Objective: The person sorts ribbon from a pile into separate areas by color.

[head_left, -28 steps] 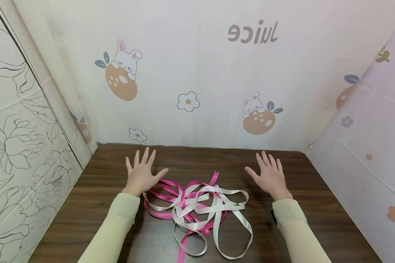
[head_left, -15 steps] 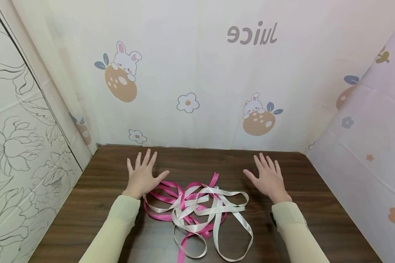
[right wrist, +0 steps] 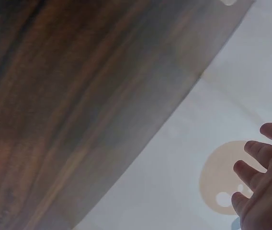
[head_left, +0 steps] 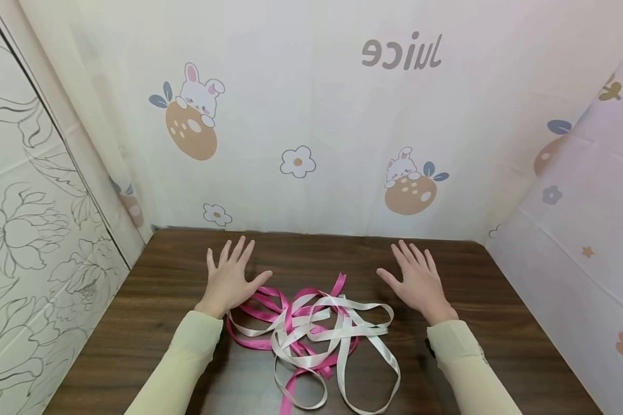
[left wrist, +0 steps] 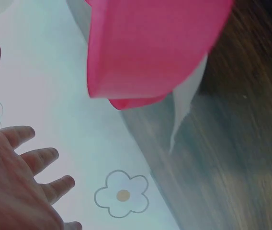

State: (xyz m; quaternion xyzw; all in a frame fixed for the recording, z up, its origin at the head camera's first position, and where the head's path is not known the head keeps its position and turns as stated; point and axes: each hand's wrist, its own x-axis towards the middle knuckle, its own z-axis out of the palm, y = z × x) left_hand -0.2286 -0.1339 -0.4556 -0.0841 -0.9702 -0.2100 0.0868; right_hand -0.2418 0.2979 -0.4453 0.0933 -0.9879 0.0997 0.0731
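Observation:
A loose tangle of satin ribbon lies at the middle front of the table, a pink ribbon [head_left: 255,344] mixed with a white ribbon [head_left: 389,357]. My left hand [head_left: 227,285] is spread at the tangle's upper left, its thumb pointing over the pink loops. To the right of the ribbons my right hand [head_left: 417,284] is spread too, fingers pointing to the back edge and holding nothing. The left wrist view has the pink ribbon [left wrist: 150,48] large and close, beside the left hand [left wrist: 11,177]. Only the right hand's fingers and edge [right wrist: 265,177] show in the right wrist view.
The dark wood-grain table [head_left: 311,253] ends at a pale printed curtain [head_left: 259,104] behind it. More curtain [head_left: 592,230] hangs along the right side, and a flower-line panel [head_left: 26,230] stands at the left. One pink ribbon tail runs toward the front edge.
Both hands have shifted slightly inward, the left to the right and the right to the left. Their fingers stay spread, and the ribbons lie as before.

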